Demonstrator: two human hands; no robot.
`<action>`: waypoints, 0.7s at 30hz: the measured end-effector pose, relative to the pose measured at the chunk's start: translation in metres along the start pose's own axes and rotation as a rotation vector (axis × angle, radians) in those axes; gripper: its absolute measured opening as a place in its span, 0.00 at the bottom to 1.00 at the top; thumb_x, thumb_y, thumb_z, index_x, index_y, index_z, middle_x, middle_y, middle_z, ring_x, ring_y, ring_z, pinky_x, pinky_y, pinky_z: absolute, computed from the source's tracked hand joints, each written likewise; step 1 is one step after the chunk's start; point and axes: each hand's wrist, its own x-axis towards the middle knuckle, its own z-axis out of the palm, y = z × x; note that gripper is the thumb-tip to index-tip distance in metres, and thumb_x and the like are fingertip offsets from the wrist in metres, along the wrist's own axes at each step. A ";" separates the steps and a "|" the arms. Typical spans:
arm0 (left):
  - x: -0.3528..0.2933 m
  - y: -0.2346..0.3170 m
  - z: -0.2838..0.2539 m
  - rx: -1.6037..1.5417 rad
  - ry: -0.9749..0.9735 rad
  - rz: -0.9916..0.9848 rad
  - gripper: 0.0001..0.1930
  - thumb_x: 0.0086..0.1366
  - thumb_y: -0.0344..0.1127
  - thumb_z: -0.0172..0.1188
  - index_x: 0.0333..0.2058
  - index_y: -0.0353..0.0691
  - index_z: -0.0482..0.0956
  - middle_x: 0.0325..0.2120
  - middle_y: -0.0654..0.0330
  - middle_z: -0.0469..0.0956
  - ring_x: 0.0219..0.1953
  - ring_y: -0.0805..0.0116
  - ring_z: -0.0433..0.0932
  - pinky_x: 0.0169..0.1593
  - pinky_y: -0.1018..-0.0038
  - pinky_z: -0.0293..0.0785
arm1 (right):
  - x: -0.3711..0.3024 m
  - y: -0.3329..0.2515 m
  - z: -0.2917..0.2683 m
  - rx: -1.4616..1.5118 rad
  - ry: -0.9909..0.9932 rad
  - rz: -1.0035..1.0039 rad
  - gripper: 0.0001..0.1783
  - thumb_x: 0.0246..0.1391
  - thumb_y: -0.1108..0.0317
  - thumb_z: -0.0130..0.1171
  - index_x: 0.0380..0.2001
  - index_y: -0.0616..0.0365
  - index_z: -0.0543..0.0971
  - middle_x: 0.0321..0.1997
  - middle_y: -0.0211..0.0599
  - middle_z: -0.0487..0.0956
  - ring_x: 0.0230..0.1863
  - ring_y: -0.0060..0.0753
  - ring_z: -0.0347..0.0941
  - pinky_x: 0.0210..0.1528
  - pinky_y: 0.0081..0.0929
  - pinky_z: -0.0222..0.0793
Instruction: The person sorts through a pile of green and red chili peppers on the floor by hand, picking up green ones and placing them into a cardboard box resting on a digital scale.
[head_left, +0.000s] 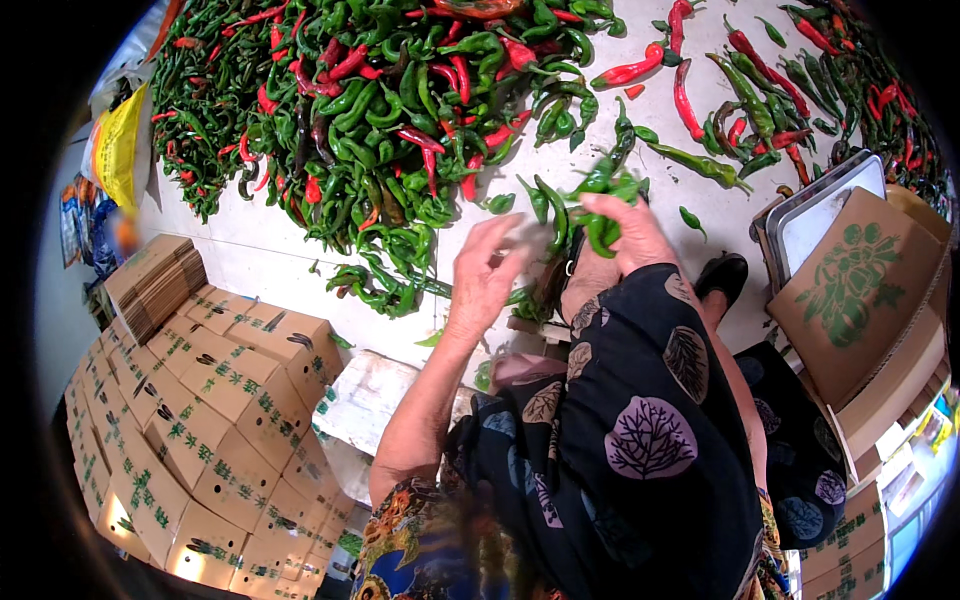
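Observation:
My right hand [640,238] is closed around a small bunch of green chili peppers [603,232], above the pale floor in front of my knee. To its left, my left hand [488,272] is raised with its fingers bent and apart, slightly blurred, and I see nothing in them. A few loose green peppers [546,205] lie between the two hands. Beyond the left hand rises a big heap of green and red chili peppers [370,110].
Flat-stacked brown cartons [215,420] fill the lower left. A red pepper [688,100] and others lie scattered at upper right, beside another pepper pile [880,70]. On the right stand an open carton [845,290] and a white tray [835,215]. Patterned dark cloth [650,440] covers my lap.

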 end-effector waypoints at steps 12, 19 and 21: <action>-0.035 -0.092 0.021 0.336 0.048 -0.169 0.15 0.48 0.28 0.64 0.33 0.37 0.68 0.26 0.53 0.74 0.27 0.60 0.74 0.35 0.70 0.72 | -0.022 -0.023 -0.035 -0.080 -0.110 0.099 0.19 0.45 0.72 0.61 0.44 0.62 0.73 0.38 0.38 0.77 0.40 0.34 0.75 0.48 0.30 0.69; 0.021 0.003 0.041 -0.147 -0.022 0.067 0.15 0.61 0.32 0.56 0.46 0.33 0.72 0.34 0.61 0.76 0.34 0.76 0.73 0.40 0.78 0.71 | -0.039 -0.037 -0.010 -0.238 -0.203 0.154 0.23 0.41 0.77 0.63 0.44 0.60 0.73 0.38 0.33 0.77 0.40 0.25 0.73 0.45 0.23 0.67; 0.029 0.015 0.051 -0.196 -0.044 0.177 0.16 0.63 0.33 0.55 0.49 0.34 0.72 0.37 0.60 0.78 0.35 0.76 0.73 0.40 0.79 0.70 | -0.049 -0.049 0.002 -0.187 -0.181 0.124 0.22 0.42 0.76 0.66 0.44 0.57 0.74 0.38 0.30 0.77 0.39 0.20 0.72 0.42 0.19 0.66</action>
